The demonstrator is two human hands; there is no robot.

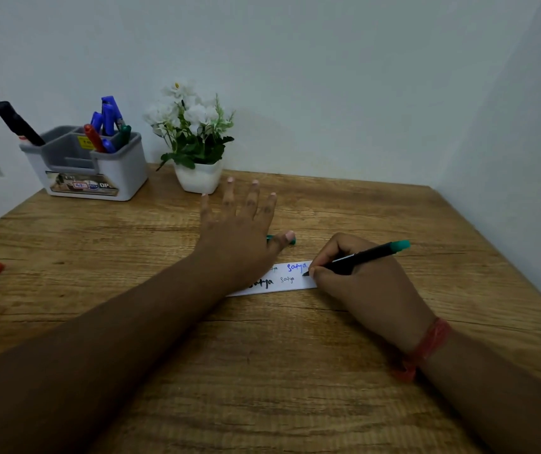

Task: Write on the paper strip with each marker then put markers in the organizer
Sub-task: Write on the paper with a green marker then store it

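The right hand (357, 280) grips the green marker (360, 257), tip down on the right end of the paper strip (282, 280) mid-table. The left hand (243, 231) lies flat, fingers spread, over the strip's left end. The organizer (98, 162) stands back-left, markers poking out of it.

Single head-worn view, looking forward and down over wooden table (262, 371) (wide-angle, close to forearms), facing wall corner beyond.
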